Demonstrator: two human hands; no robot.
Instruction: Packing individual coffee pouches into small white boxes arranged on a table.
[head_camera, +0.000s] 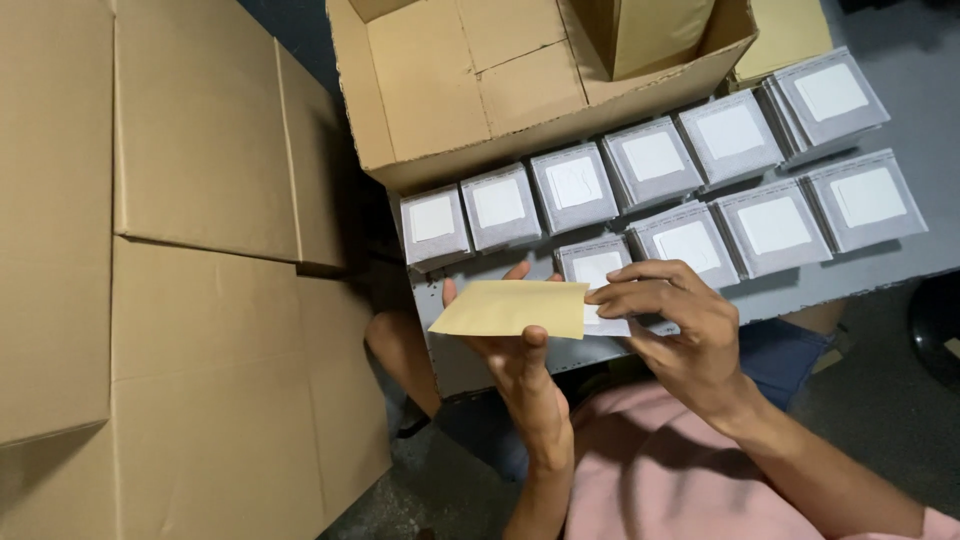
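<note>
Taking the open cardboard box (480, 90) at the top of the view as the landmark: to its left and below it, large flattened cardboard sheets (190, 300) are lying stacked and filling that whole side. The box itself is sitting on the back part of the grey counter (455, 365), its front wall overhanging the nearest packets. Just in front of the box and running away to its right, two rows of small grey packets with white squares (690, 170) are lying edge to edge, some overlapping.

Below the box, near the front edge of the counter, the person is holding a tan paper envelope (512, 308) up in the air. The left hand (515, 350) is supporting it from beneath, thumb pressing on the lower edge and the fingers (520, 270) showing behind the top. The right hand (665, 320) is closing its fingers in a narrow pinch at the envelope's right end, where a white piece (605, 322) is showing; whether that piece is entering the envelope or lying behind it cannot be told.

Risks, as a judgement: the envelope is being gripped lightly and flat, so a harder pinch on the right could be creasing it or bending the white piece. It is hanging over the counter's front edge, so a slip could be sending it to the floor between the knees. The packet rows are packed tightly, so a passing sleeve or wrist could be shoving them out of line or pushing the rightmost ones off.
</note>
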